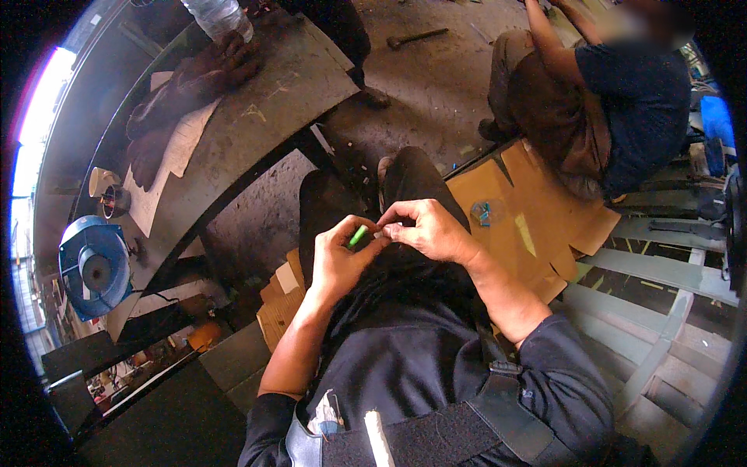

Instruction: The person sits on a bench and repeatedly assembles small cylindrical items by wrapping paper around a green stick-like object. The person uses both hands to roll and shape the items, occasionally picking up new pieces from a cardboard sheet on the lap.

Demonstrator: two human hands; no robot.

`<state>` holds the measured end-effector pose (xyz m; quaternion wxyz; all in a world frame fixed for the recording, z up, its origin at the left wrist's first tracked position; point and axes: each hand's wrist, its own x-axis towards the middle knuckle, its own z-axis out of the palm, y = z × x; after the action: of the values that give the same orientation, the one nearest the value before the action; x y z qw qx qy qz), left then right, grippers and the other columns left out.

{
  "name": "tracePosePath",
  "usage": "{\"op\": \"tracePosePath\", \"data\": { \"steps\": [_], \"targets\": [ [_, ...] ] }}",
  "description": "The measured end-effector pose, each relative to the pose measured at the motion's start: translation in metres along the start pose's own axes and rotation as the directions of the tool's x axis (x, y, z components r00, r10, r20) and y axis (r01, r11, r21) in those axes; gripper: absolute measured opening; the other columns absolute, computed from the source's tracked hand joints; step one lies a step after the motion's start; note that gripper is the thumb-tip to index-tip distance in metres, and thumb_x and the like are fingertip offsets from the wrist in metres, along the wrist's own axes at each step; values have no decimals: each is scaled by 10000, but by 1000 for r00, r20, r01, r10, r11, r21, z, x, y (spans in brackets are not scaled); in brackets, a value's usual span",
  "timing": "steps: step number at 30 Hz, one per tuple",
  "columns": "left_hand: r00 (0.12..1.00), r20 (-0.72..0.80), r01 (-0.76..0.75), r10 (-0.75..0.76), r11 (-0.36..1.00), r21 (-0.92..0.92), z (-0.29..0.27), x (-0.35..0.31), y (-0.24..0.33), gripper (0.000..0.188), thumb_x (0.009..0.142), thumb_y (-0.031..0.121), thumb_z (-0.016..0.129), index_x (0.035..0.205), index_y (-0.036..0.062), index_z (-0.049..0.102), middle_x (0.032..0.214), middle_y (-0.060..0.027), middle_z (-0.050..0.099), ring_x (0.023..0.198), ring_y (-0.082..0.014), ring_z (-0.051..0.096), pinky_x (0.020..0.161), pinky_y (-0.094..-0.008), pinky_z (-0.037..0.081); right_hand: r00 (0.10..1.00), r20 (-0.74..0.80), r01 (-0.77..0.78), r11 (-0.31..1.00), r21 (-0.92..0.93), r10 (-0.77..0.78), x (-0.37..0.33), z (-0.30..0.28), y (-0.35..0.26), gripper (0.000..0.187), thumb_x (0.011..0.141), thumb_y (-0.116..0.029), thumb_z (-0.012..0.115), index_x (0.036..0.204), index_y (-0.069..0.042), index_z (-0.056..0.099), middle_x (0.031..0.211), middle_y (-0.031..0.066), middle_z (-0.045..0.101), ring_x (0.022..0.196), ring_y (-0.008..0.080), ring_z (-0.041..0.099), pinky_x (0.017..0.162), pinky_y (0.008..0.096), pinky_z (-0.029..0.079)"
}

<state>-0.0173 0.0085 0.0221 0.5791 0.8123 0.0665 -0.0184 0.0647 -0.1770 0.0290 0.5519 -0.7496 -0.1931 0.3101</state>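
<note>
Two bare hands of the wearer, both working at the lap. Left hand (342, 261): thumb and fingers closed in a narrow ring, one slim bright green piece (358, 237) held inside it. Right hand (428, 232): thumb and index pinched narrow, tips meeting the left's, one small pale bit (380, 234) at the meeting point; cannot tell if it is part of the green piece. Green piece lies just left of the right fingertips, tilted, above the dark trousers (408, 183).

Right of the hands: flattened brown cardboard (560, 206) on the floor, one clear round container (484, 213) on it with several blue pieces, count unclear, plus one yellowish strip (526, 233). Beyond it, one co-worker (634, 117) sits low in a dark shirt. Far right, grey slatted frame (661, 267).

Left: one dark metal table (299, 74), curved by the lens, with one pale sheet (156, 198), two small cup-like containers, one beige cup (101, 182) and one darker can (116, 201), and one blue motor-like unit (95, 268) near the edge. Ahead, stained dark floor (424, 86), one hammer-like tool (418, 37) lying on it, near the top. Workshop-like room, bright opening at far left.
</note>
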Motion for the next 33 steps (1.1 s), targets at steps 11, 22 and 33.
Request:
{"op": "tracePosePath", "data": {
  "steps": [11, 22, 33],
  "targets": [
    [994, -107, -11, 20, 996, 84, 2, -2, 1, 128, 848, 109, 752, 912, 8, 704, 782, -123, 703, 686, -138, 652, 636, -281, 505, 948, -85, 252, 887, -388, -306, -1, 12, 7, 201, 883, -198, 677, 936, -4, 668, 881, 176, 672, 807, 332, 665, 722, 402, 519],
    [971, -222, 68, -93, 991, -118, 3, 3, -13, 121, 864, 96, 753, 926, 1, 712, 813, -53, 709, 751, -99, 624, 710, -258, 500, 998, -54, 29, 965, 262, -15, 13, 19, 26, 182, 916, -156, 689, 995, 7, 711, 853, 32, 721, 770, 84, 622, 733, 273, 512],
    [907, -376, 69, -188, 949, -308, 3, 21, -41, 125, 877, 87, 755, 960, 5, 709, 861, -25, 706, 784, -88, 621, 735, -229, 484, 934, -274, 33, 707, 706, 230, 67, 30, 72, 322, 906, -168, 664, 1162, 26, 659, 1020, 131, 707, 850, 206, 693, 780, 335, 584]
  ]
}}
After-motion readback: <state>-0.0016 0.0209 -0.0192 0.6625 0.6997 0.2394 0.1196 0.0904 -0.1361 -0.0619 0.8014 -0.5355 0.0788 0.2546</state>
